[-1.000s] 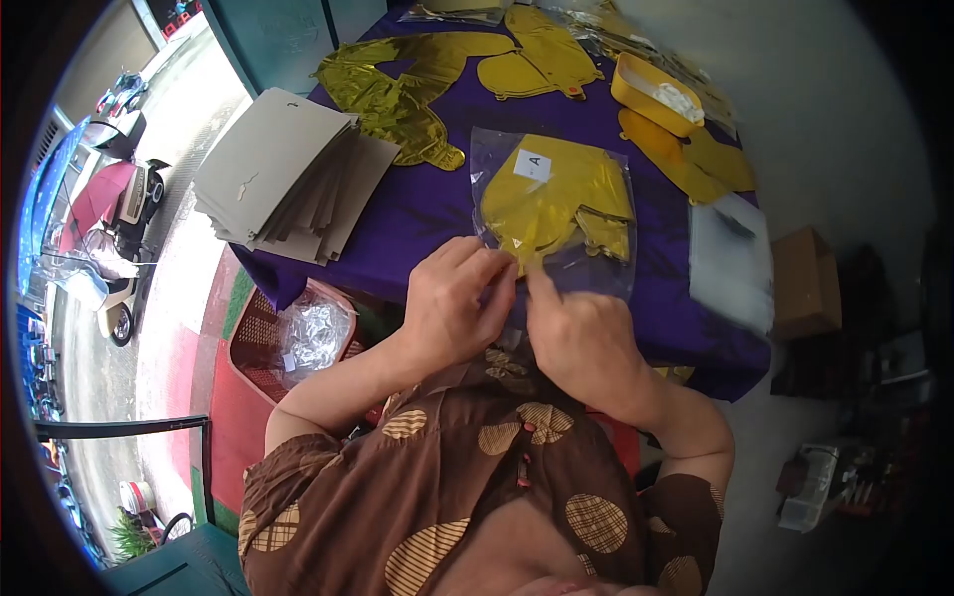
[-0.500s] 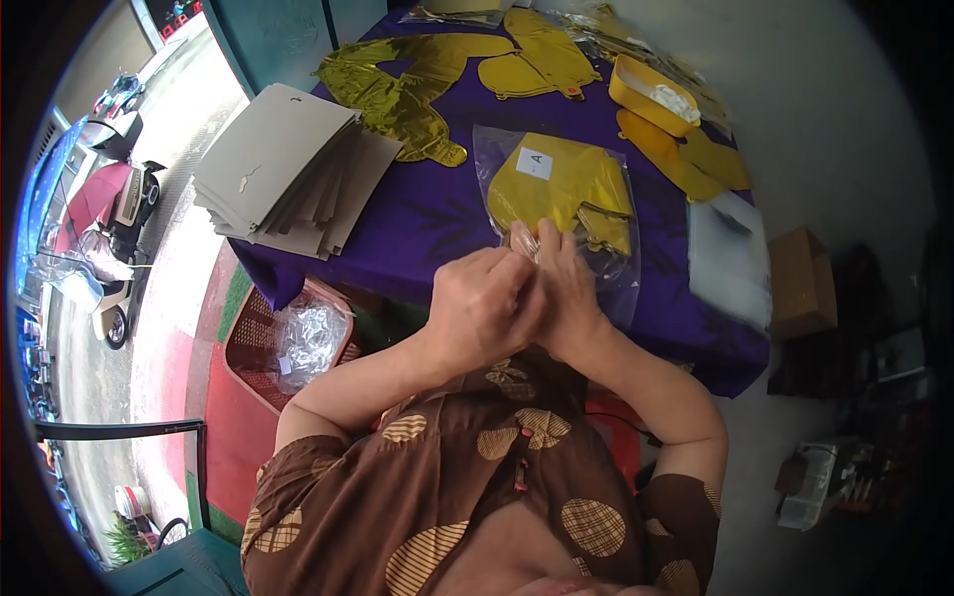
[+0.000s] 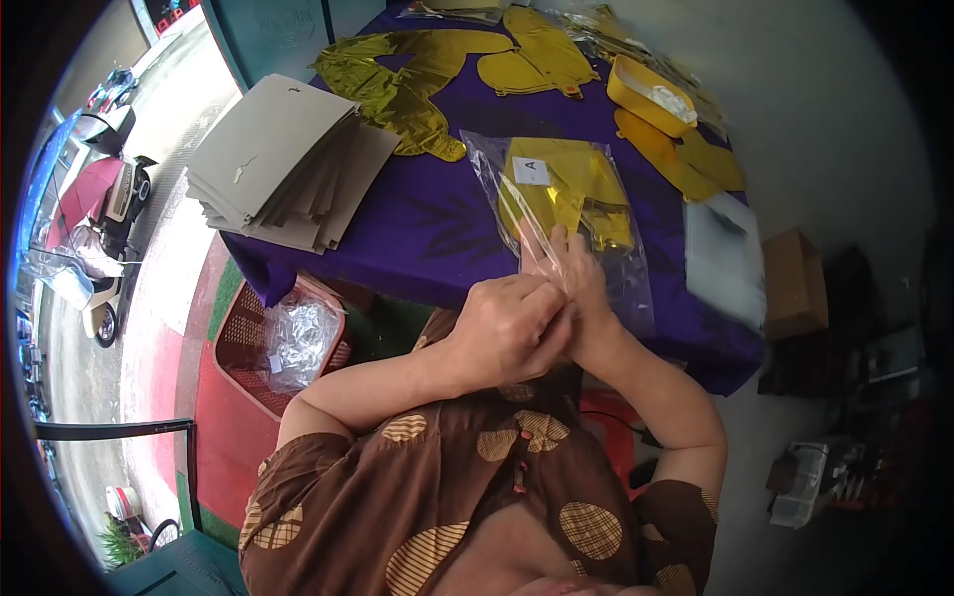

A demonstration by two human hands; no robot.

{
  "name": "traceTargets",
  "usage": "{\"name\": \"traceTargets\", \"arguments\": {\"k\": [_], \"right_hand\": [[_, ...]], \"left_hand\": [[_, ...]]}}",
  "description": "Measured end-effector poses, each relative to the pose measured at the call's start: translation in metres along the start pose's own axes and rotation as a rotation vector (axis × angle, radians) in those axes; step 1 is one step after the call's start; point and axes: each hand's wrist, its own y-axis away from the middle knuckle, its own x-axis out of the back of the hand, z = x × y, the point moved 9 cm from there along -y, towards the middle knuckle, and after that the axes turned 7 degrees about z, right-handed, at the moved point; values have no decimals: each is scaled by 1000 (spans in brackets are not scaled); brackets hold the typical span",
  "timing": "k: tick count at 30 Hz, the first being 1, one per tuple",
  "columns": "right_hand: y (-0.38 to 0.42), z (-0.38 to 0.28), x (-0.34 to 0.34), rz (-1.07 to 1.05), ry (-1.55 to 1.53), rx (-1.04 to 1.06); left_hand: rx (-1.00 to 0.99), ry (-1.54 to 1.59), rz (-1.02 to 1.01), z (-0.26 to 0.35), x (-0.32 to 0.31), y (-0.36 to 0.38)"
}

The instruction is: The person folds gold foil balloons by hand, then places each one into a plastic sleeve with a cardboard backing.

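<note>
A clear plastic bag (image 3: 626, 273) lies at the near edge of the table, with a folded gold foil balloon (image 3: 566, 179) inside it. A small white label marked A (image 3: 531, 171) shows at the top of the balloon. My left hand (image 3: 512, 323) is closed on the bag's near edge, close to my right wrist. My right hand (image 3: 576, 278) has its fingers stretched forward at the bag's mouth, tips against the lower part of the balloon. Clear film overlaps some of those fingers; the right thumb is hidden.
A stack of grey cardboard sheets (image 3: 268, 149) stands on the purple tablecloth (image 3: 427, 228) at left. More gold foil balloons (image 3: 532, 70) lie at the back, beside a yellow tub (image 3: 646, 94). Clear bags (image 3: 725, 248) lie at right. A basket of plastic (image 3: 248, 353) is below left.
Both hands have moved slightly right and toward my body. The near part of the bag is lifted and drawn over my right fingers, and its left side now stands in folds.
</note>
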Motion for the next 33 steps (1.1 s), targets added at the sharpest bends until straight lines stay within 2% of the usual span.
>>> {"name": "traceTargets", "arguments": {"k": [2,5,7,8,11,14,17,18,20,23,24,25,27,30,32,33], "right_hand": [[0,0,7,66,-73,-19],[4,10,20,199,-188,-45],[3,25,31,265,-202,-76],[0,32,51,336,-163,-38],[-8,53,92,357,-296,21],[-6,65,106,252,-436,43],[-2,52,121,215,-419,329],[0,48,133,262,-327,402],[0,53,144,250,-424,379],[-1,52,169,240,-422,376],[0,57,176,268,-399,398],[2,62,183,295,-376,419],[2,80,190,250,-526,305],[-4,98,203,251,-780,239],[-10,109,210,259,-1053,121],[-13,112,211,284,-1023,135]], "left_hand": [[10,7,-59,-5,-1,6],[132,219,-199,-7,3,8],[140,166,-124,-14,24,6],[208,124,-4,-29,36,11],[336,-216,104,-68,63,17],[246,-437,125,-58,74,3],[66,-526,-44,-43,67,-11],[34,-532,-105,-44,63,-12],[-26,-541,-228,-45,53,-10],[128,-248,-344,-62,43,-2],[339,-156,-377,-71,42,3],[329,-88,-377,-70,42,4],[310,44,-372,-68,43,9],[224,167,-240,-47,60,-3],[348,467,-188,-40,65,-2],[407,618,-161,-37,67,-1]]}}
